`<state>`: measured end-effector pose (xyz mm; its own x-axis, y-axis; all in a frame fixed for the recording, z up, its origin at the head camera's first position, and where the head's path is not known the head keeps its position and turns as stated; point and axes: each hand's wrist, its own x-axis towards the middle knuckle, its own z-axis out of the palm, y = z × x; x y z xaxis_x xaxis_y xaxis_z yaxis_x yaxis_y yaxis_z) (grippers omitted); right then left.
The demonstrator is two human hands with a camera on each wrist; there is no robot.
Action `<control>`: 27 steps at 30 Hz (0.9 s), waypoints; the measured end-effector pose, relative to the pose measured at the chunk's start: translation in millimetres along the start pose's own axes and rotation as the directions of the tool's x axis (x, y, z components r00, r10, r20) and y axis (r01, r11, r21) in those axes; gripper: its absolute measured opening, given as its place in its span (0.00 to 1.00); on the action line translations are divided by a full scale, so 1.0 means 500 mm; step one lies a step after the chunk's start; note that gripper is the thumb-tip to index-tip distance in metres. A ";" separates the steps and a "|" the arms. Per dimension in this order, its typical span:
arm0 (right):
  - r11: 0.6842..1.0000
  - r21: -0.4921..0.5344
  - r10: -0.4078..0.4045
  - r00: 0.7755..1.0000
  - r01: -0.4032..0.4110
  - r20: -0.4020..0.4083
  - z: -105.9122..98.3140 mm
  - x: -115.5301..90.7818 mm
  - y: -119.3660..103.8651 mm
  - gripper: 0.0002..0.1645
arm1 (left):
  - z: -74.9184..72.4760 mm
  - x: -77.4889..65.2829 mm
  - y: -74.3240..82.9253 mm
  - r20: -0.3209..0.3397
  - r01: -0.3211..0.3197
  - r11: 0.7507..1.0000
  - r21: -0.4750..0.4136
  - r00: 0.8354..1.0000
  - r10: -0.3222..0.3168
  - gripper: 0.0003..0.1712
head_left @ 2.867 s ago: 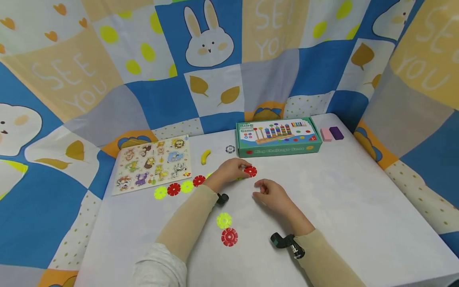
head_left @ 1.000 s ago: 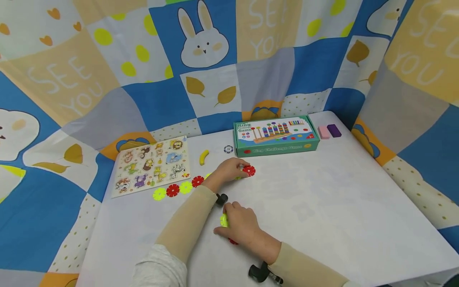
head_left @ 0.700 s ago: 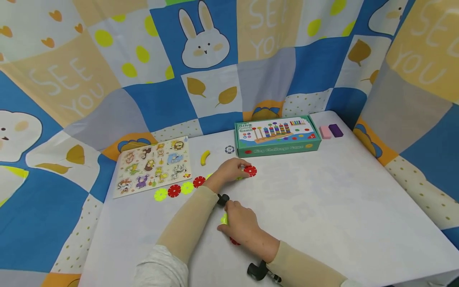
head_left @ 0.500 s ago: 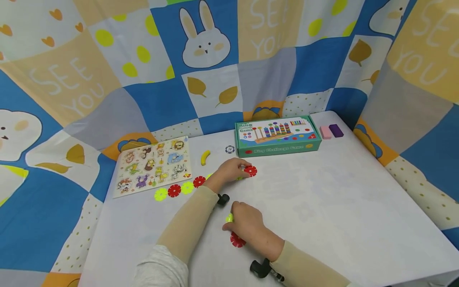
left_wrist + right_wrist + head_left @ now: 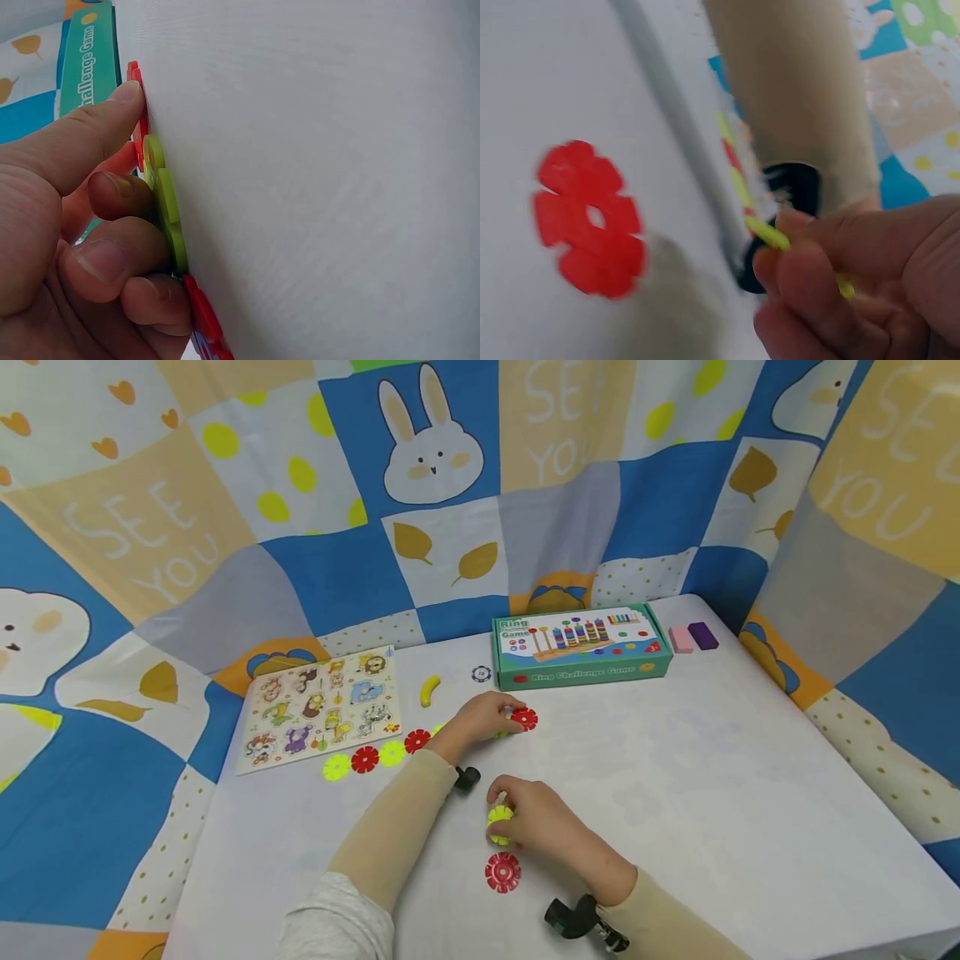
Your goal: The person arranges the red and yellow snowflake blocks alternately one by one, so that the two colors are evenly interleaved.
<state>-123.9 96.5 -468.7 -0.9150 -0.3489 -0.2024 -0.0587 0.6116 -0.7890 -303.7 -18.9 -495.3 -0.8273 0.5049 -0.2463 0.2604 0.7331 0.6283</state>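
My right hand (image 5: pixel 543 818) pinches a yellow-green flower-shaped plastic disc (image 5: pixel 498 815) between thumb and fingers. The right wrist view has this disc (image 5: pixel 769 234) edge-on in the grip, off the tabletop. A loose red notched disc (image 5: pixel 502 872) lies flat just below that hand. At the right end of a red and yellow-green disc row, my left hand (image 5: pixel 480 718) has its thumb and finger on the end red disc (image 5: pixel 525 719). In the left wrist view its curled lower fingers rest against the adjoining yellow-green disc (image 5: pixel 166 199); my left hand and forearm hide part of the row.
A green game box (image 5: pixel 585 672) stands behind the hands, with pink (image 5: pixel 681 640) and purple (image 5: pixel 703 636) blocks beside it. An animal puzzle board (image 5: pixel 322 706) lies at left. A toy banana (image 5: pixel 430 690) and a round chip (image 5: pixel 481 673) lie between board and box.
My right hand came from beside the row down to the loose yellow-green disc, gripped it and moved it right. The loose red disc shifted slightly right. My left hand stays in place.
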 end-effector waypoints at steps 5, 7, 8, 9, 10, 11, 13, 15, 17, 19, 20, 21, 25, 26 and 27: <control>0.988 0.148 -0.051 0.995 0.039 0.083 -0.058 -0.013 -0.017 0.21 | 0.002 0.001 0.000 -0.005 -0.003 1.000 0.009 1.000 0.003 0.25; 0.981 0.189 -0.071 0.993 0.051 0.099 -0.080 -0.020 -0.024 0.23 | 0.003 0.002 -0.001 -0.006 -0.004 1.000 0.020 1.000 0.004 0.25; 0.978 0.201 -0.077 0.992 0.056 0.101 -0.092 -0.023 -0.028 0.25 | 0.004 0.004 -0.002 -0.007 -0.005 1.000 0.022 1.000 0.005 0.25; 0.977 0.204 -0.078 0.992 0.057 0.097 -0.102 -0.025 -0.031 0.27 | 0.005 0.005 -0.003 -0.008 -0.006 1.000 0.021 1.000 0.006 0.25; 0.978 0.202 -0.078 0.993 0.059 0.089 -0.112 -0.028 -0.034 0.29 | 0.006 0.006 -0.003 -0.009 -0.005 1.000 0.021 1.000 0.005 0.25; 0.978 0.202 -0.078 0.994 0.061 0.078 -0.123 -0.030 -0.036 0.30 | 0.007 0.006 -0.004 -0.010 -0.003 1.000 0.018 1.000 0.003 0.25; 0.980 0.191 -0.072 0.996 0.061 0.050 -0.143 -0.031 -0.040 0.32 | 0.007 0.007 -0.004 -0.008 0.001 1.000 0.014 1.000 0.000 0.25; 0.982 0.177 -0.075 0.997 0.071 0.014 -0.162 -0.031 -0.042 0.32 | 0.006 0.008 -0.004 -0.007 0.002 1.000 0.010 1.000 -0.002 0.25; 0.982 0.172 -0.080 0.996 0.084 -0.030 -0.179 -0.029 -0.042 0.33 | 0.005 0.008 -0.004 -0.001 0.003 1.000 0.013 1.000 -0.003 0.25; 0.982 0.159 -0.086 0.993 0.098 -0.081 -0.196 -0.026 -0.040 0.34 | 0.004 0.009 -0.004 0.001 0.004 1.000 0.021 1.000 -0.004 0.25; 0.983 0.150 -0.086 0.990 0.102 -0.108 -0.204 -0.024 -0.039 0.34 | 0.004 0.009 -0.004 0.002 0.006 1.000 0.023 1.000 -0.006 0.25; 0.985 0.139 -0.083 0.987 0.102 -0.135 -0.211 -0.022 -0.037 0.34 | 0.003 0.010 -0.004 0.004 0.008 1.000 0.024 1.000 -0.008 0.26; 0.989 0.116 -0.058 0.971 0.087 -0.231 -0.238 -0.009 -0.028 0.34 | 0.004 0.011 -0.005 0.010 0.011 1.000 0.015 1.000 -0.011 0.26; 0.990 0.117 -0.048 0.966 0.080 -0.252 -0.244 -0.005 -0.026 0.34 | 0.004 0.011 -0.005 0.011 0.016 1.000 0.010 1.000 -0.016 0.27; 0.990 0.119 -0.042 0.961 0.076 -0.272 -0.250 0.000 -0.023 0.34 | 0.004 0.011 -0.005 0.012 0.021 1.000 0.006 1.000 -0.021 0.27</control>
<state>-173.2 178.2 -387.1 -0.9859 -0.1674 -0.0037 -0.0807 0.4943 -0.8655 -307.9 -17.1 -499.8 -0.8265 0.4949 -0.2682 0.2462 0.7463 0.6184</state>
